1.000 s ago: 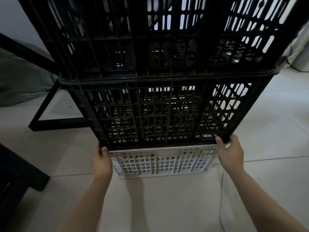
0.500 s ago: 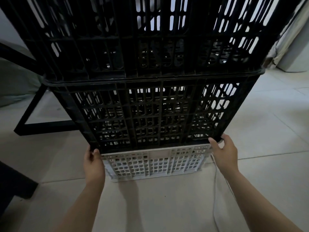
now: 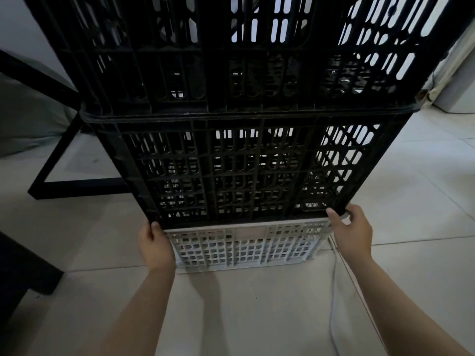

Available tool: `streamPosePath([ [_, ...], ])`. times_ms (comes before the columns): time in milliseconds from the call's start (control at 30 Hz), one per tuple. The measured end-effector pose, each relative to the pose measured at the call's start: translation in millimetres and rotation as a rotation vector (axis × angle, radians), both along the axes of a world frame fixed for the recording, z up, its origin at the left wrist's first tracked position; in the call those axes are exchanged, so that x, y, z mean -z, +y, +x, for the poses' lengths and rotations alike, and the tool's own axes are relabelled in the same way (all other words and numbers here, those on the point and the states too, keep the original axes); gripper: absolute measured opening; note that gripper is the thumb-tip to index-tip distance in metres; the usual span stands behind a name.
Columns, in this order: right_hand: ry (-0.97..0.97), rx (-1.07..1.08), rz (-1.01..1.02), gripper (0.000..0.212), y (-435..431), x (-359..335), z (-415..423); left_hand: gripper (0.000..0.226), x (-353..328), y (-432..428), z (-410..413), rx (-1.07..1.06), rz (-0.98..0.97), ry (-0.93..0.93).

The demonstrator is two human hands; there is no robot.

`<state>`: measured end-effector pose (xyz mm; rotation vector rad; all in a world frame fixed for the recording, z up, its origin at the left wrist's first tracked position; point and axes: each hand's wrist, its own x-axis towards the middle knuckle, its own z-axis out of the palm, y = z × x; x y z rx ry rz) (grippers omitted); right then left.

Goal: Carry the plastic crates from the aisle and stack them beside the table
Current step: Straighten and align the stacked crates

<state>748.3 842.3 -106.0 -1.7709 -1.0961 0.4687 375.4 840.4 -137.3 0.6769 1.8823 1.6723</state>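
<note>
Left hand point(image 3: 156, 246) and right hand point(image 3: 351, 231) clamp the lower black crate point(image 3: 246, 170) bottom corners; long axis left-right, upright on white crate point(image 3: 244, 246).

You had two black slatted crates point(image 3: 246, 170) stacked upright. They stood on a low white crate point(image 3: 244, 247) on the floor.

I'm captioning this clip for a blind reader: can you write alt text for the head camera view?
Two bare hands, left hand and right hand, grip the bottom corners of a lower black crate with an upper black crate on it, over a white crate on the tiled floor. A black table frame stands left.
</note>
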Motion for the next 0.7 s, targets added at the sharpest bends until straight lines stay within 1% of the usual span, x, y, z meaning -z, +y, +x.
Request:
streamPosePath([
  [133,0.014,0.011,0.011,0.033,0.7,2.6,-2.1,0.042,-3.5,2.4,-6.1,-0.017,0.043,-0.138],
  [267,0.058,0.026,0.018,0.034,1.5,3.4,-3.7,0.041,-5.2,1.9,-10.1,-0.010,0.047,-0.175],
  [367,0.090,0.047,0.025,0.036,0.6,4.3,-8.4,0.037,-8.9,0.3,-7.3,0.021,0.050,-0.149],
  [467,0.073,0.018,0.019,0.040,1.8,8.2,-15.8,0.032,-7.3,-1.1,-0.5,0.093,0.061,-0.074],
  [600,0.125,-0.085,0.028,0.056,11.6,17.4,-17.9,0.044,-5.4,-2.0,1.3,0.168,0.007,-0.005],
  [700,0.117,-0.125,0.033,0.054,13.4,16.5,-14.7,0.044,-4.8,-3.6,2.7,0.198,0.029,0.015],
])
